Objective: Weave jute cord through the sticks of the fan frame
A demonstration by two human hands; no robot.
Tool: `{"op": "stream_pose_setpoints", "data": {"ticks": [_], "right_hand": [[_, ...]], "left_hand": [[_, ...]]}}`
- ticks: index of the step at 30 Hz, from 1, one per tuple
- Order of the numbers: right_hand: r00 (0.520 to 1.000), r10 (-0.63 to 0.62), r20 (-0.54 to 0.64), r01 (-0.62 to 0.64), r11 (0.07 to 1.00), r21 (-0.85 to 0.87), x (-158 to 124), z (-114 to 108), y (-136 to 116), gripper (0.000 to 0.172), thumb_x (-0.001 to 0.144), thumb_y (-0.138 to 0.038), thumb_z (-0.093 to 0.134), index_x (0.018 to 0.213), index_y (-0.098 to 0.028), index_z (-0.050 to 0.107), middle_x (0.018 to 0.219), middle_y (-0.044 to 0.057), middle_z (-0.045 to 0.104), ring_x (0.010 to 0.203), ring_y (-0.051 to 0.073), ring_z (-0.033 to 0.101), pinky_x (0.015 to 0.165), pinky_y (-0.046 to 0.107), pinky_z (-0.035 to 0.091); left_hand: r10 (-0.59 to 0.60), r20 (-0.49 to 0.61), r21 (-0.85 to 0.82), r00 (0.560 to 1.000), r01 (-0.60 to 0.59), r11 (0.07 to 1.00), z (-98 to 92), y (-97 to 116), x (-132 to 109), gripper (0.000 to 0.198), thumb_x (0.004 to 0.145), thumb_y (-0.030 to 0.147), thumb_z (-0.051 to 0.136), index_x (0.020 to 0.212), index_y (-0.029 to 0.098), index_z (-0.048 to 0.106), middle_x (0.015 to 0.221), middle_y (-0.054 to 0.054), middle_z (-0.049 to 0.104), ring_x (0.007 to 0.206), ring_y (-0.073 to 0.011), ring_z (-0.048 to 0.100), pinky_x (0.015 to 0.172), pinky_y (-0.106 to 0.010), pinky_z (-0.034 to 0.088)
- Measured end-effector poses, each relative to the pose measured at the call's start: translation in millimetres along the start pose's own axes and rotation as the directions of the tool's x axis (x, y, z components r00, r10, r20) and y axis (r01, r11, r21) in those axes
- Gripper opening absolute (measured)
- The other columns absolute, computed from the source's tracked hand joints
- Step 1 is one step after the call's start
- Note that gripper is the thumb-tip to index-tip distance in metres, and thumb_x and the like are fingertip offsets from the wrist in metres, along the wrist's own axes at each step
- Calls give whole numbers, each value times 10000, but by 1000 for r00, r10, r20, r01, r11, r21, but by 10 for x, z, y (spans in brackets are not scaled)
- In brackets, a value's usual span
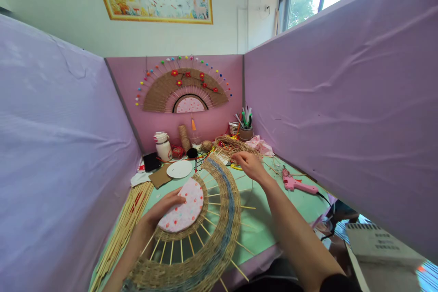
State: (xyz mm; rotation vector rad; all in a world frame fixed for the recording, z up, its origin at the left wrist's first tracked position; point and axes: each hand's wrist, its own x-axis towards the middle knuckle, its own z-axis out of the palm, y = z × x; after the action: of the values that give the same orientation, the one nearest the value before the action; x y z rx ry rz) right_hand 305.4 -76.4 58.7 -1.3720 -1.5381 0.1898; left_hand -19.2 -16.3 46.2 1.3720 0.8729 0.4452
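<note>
A half-round woven fan (231, 191) of brown twine with a blue band lies tilted in front of me, thin sticks fanning out through it. At its centre is a white half-circle (186, 207) with small red flower prints. My left hand (171, 203) grips this centre piece, thumb on top and fingers hidden behind. Just right of the fan's upper end, my right hand (249, 164) is raised with its fingers pinched together. A thin strand seems to hang below it, but what the fingertips hold is too small to make out.
A finished fan (153, 93) hangs on the pink back panel. Loose twine (236, 145), a twine spool (184, 137) and a white bottle (163, 147) stand behind. A pink glue gun (297, 185) lies right; bundled sticks (119, 242) lie left, near a white disc (179, 169).
</note>
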Motion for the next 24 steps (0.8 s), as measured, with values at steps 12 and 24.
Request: {"op": "stream_pose_setpoints", "data": {"ticks": [12, 24], "right_hand": [[940, 338, 45, -254, 607, 753, -7, 111, 138, 584, 760, -710, 515, 723, -162, 713, 610, 30, 571, 526, 104, 431, 478, 235, 305], [821, 309, 479, -499, -18, 866, -41, 439, 362, 694, 851, -723, 302, 852, -154, 699, 725, 73, 690, 664, 159, 638, 649, 279, 492]], "left_hand": [[53, 13, -89, 999, -51, 995, 37, 21, -10, 718, 579, 262, 737, 1260, 117, 558, 809, -75, 710, 472, -115, 531, 401, -203, 353], [20, -48, -184, 999, -29, 983, 150, -14, 101, 787, 606, 254, 729, 1333, 97, 474, 680, -24, 685, 447, -106, 544, 400, -187, 373]]}}
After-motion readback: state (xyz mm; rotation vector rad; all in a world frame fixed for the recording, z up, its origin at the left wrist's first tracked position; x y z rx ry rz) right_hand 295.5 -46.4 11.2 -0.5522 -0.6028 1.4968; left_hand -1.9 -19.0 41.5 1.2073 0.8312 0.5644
